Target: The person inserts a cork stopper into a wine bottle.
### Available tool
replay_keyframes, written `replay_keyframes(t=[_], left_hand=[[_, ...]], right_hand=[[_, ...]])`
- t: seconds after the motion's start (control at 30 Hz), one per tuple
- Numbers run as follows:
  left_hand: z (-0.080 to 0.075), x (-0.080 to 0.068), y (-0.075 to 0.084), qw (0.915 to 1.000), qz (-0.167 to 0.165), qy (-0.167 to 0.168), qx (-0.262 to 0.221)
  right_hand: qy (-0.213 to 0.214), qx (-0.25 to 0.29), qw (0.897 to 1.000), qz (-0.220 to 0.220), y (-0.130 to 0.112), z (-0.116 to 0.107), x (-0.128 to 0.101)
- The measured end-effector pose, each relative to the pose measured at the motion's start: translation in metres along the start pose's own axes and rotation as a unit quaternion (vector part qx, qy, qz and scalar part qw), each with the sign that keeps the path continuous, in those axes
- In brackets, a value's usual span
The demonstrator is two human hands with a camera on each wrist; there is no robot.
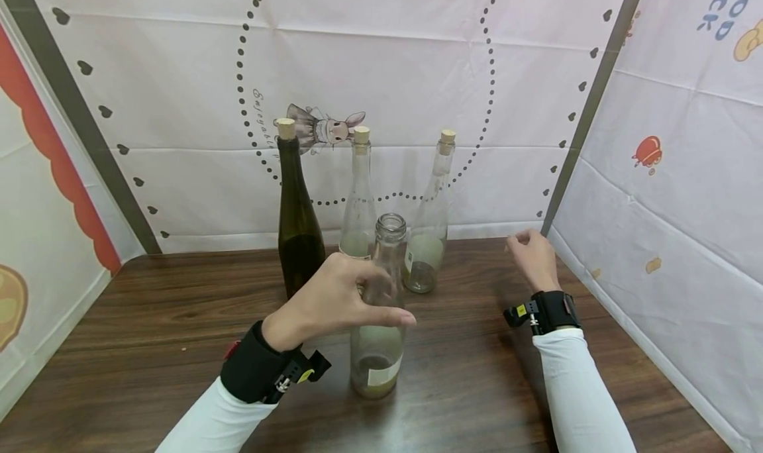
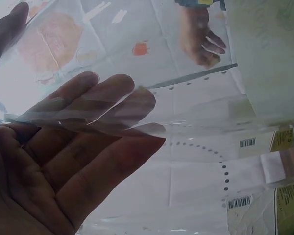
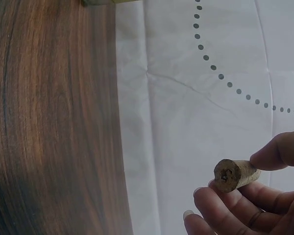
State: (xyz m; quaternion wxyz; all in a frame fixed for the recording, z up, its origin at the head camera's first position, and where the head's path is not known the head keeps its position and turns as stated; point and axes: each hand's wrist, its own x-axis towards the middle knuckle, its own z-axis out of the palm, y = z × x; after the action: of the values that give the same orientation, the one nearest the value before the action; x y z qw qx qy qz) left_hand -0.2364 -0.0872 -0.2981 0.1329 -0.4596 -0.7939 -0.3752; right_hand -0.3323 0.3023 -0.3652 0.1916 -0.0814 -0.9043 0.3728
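A clear glass bottle [image 1: 377, 353] with no cork in its mouth stands upright on the wooden table. My left hand [image 1: 342, 297] is around its upper body, thumb extended across the near side and fingers on the far side. In the left wrist view, the loose, spread fingers [image 2: 103, 161] show partly through the glass; whether they touch it, I cannot tell. Off to the right, my right hand [image 1: 534, 259] pinches a cork [image 3: 236, 175] between thumb and fingers, raised above the table. The cork itself is hidden in the head view.
Behind the uncorked bottle stand a dark green bottle [image 1: 298, 234] and two clear bottles, one left [image 1: 359, 208] and one right [image 1: 426, 241], all corked. White printed cloth [image 1: 381, 75] encloses the back and sides of the table [image 1: 179, 320].
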Motion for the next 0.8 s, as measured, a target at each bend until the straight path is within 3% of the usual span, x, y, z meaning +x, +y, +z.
replay_keyframes(t=[0.8], left_hand=[[0.007,-0.001,0.001,0.9989,-0.003,-0.019,-0.042]], right_hand=[[0.019,0.030,0.999,-0.036,-0.035,-0.007,-0.009]])
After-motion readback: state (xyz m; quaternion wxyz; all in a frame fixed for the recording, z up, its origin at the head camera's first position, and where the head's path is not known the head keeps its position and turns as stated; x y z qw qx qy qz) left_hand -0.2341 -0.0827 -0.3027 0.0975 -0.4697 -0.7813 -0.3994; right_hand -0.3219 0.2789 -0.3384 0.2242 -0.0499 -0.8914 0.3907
